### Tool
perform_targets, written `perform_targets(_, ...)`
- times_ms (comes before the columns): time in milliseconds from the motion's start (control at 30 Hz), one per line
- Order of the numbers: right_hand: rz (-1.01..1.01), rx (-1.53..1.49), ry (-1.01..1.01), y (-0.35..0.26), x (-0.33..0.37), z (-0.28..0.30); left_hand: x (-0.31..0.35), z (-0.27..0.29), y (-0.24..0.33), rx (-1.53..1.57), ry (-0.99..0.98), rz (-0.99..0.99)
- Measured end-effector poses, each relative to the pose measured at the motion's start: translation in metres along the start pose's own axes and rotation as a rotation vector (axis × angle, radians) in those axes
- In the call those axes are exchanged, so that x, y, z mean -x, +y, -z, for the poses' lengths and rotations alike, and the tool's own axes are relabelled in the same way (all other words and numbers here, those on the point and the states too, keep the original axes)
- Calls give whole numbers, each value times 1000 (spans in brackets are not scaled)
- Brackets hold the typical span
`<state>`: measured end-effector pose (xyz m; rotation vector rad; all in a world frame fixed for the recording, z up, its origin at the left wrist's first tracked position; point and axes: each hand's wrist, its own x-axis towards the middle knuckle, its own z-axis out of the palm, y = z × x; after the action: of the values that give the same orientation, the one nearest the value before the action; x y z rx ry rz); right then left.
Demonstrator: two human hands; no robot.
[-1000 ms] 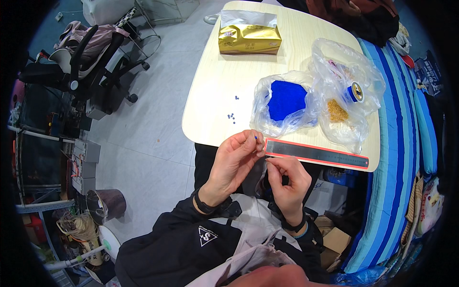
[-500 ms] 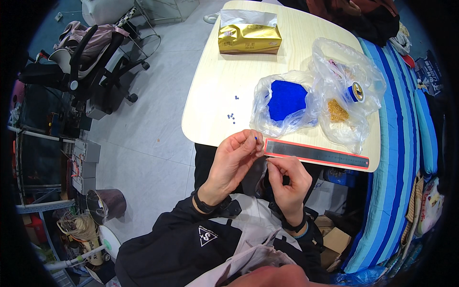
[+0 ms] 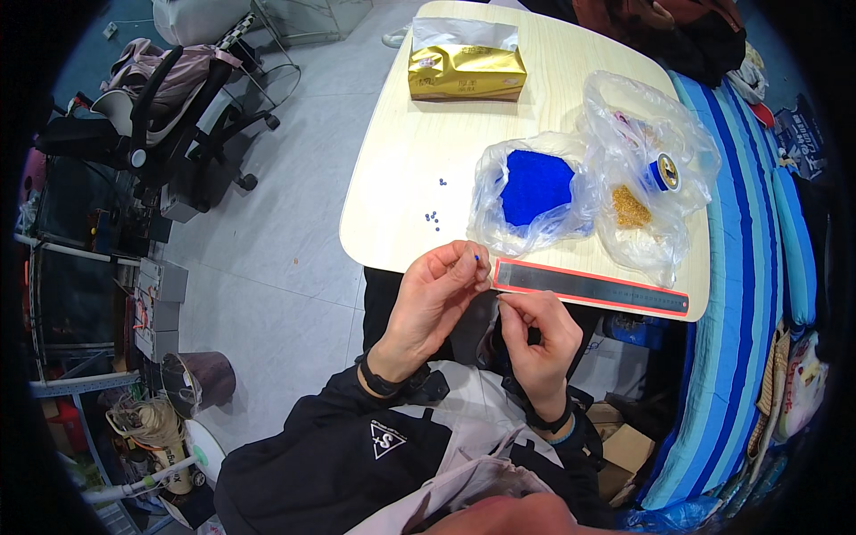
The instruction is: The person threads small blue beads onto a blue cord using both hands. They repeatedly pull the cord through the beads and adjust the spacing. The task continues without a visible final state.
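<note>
Left hand (image 3: 441, 290): thumb and forefinger pinched on a tiny blue bead (image 3: 477, 258), at the pale wooden table's (image 3: 392, 160) near edge. Right hand (image 3: 539, 334): thumb and forefinger together; cannot tell whether anything sits between. Beyond: crumpled clear plastic bag (image 3: 484, 201) containing a vivid blue mass (image 3: 538, 187); alongside, a second clear plastic bag (image 3: 611, 94) bearing gold granules (image 3: 630, 206). Gold tissue pack (image 3: 468, 76): printed lettering, front.

A pale table (image 3: 392, 152) bears tissues (image 3: 467, 73), plastic bags (image 3: 487, 201), ruler (image 3: 588, 289), beads (image 3: 432, 217).
</note>
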<state>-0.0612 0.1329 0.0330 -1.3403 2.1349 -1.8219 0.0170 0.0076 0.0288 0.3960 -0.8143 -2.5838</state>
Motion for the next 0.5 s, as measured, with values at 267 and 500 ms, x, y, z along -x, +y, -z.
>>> perform_targets(267,3,0,-10,0,0,0,-1,2,0,2,12,3)
perform_targets(500,-1,-4,-13,0,-1,0,-1,3,-1,0,20,1)
